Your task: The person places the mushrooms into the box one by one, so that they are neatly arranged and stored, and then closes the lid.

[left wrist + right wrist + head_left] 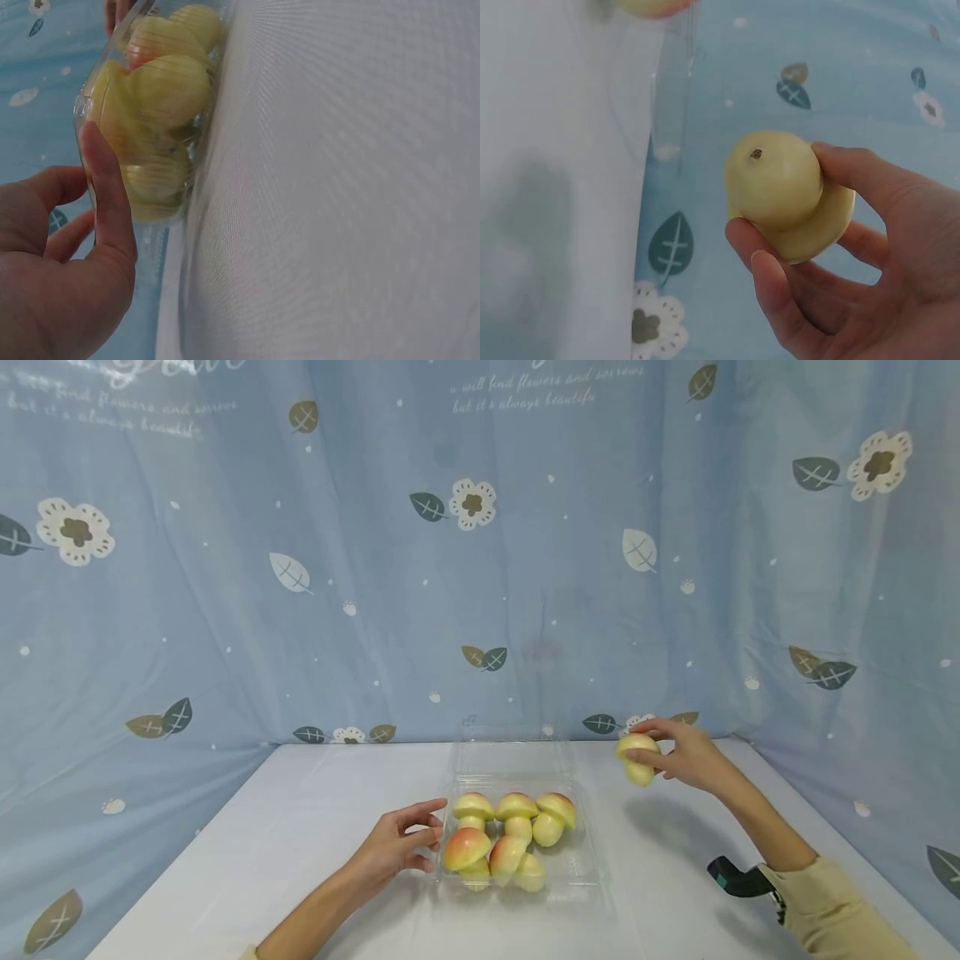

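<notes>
My right hand holds a yellow model mushroom in the air, right of and behind a clear plastic box. In the right wrist view, the thumb and fingers grip the mushroom around its cap, its rounded stem end facing the camera. The clear box stands on the table with several more mushrooms inside, their yellow caps blushed red. At the box's left side is my left hand, fingers loosely bent. In the left wrist view, the left hand's thumb lies along the box wall.
The box's clear lid is raised open at the back. A white cloth covers the table, and a blue patterned curtain hangs behind and at both sides. A black device is worn on the right wrist near the beige sleeve.
</notes>
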The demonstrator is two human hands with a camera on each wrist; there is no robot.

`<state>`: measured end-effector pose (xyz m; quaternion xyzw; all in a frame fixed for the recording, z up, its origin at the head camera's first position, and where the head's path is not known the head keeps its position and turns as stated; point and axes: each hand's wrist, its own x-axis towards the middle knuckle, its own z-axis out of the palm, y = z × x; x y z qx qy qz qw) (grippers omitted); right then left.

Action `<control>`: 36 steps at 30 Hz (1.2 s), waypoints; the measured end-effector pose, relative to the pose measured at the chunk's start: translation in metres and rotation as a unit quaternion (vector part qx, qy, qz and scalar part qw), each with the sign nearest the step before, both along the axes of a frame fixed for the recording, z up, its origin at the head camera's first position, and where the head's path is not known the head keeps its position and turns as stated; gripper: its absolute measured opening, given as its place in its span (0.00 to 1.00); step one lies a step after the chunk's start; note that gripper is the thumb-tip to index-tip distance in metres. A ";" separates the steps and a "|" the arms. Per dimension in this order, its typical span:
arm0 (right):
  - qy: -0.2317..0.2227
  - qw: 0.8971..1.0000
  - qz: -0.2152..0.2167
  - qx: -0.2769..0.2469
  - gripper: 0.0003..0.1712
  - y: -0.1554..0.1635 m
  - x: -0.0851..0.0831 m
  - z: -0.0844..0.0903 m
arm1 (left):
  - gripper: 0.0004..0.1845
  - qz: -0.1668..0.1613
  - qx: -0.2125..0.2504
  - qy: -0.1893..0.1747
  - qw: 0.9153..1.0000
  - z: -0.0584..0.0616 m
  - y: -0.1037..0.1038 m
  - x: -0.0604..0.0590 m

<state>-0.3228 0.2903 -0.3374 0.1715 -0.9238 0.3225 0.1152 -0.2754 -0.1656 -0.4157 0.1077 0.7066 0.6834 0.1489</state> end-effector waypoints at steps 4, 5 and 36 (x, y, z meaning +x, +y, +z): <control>0.000 1.000 0.005 -0.001 0.29 -0.006 0.004 0.000 | 0.34 0.001 -0.001 0.001 1.000 0.000 0.000 0.000; 0.001 1.000 0.007 -0.002 0.29 -0.007 0.004 0.000 | 0.34 0.000 -0.002 0.001 1.000 0.000 0.000 0.000; -0.039 0.993 0.109 -0.025 0.27 -0.061 0.030 -0.004 | 0.34 -0.005 0.001 0.004 1.000 0.000 -0.001 -0.001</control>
